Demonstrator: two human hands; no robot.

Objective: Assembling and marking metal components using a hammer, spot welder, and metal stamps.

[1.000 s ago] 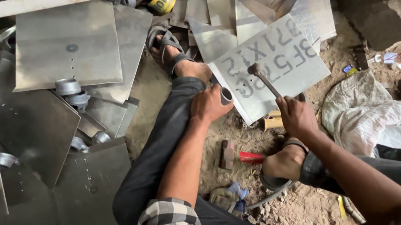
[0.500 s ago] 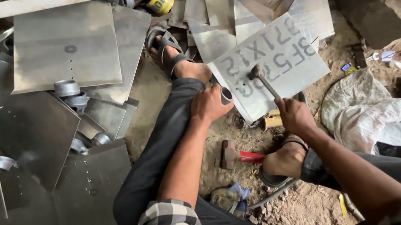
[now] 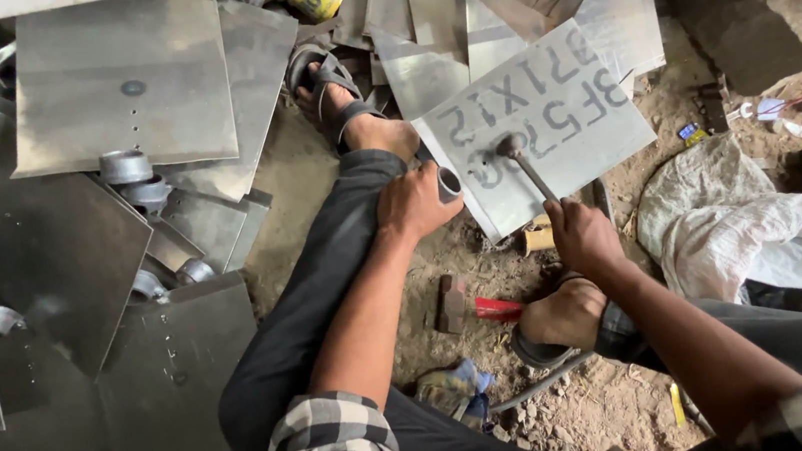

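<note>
My right hand [image 3: 581, 233] grips the handle of a small hammer [image 3: 520, 157] whose head rests on a square steel sheet [image 3: 602, 137] with dark marker writing. My left hand [image 3: 414, 204] is closed around a short metal tube [image 3: 449, 183] held at the sheet's left edge, resting against my left shin. I sit on the ground, left leg stretched forward in a sandal [image 3: 324, 78], right foot [image 3: 558, 318] tucked under.
Several steel sheets [image 3: 119, 86] lie overlapped on the left, with short metal cylinders [image 3: 125, 168] among them. More cut strips [image 3: 417, 12] lie at the top. A white cloth bundle [image 3: 754, 236] is on the right. A red-handled tool [image 3: 496, 307] lies on the dirt.
The hammer head has come down a little onto the written sheet. My left hand stays on the tube.
</note>
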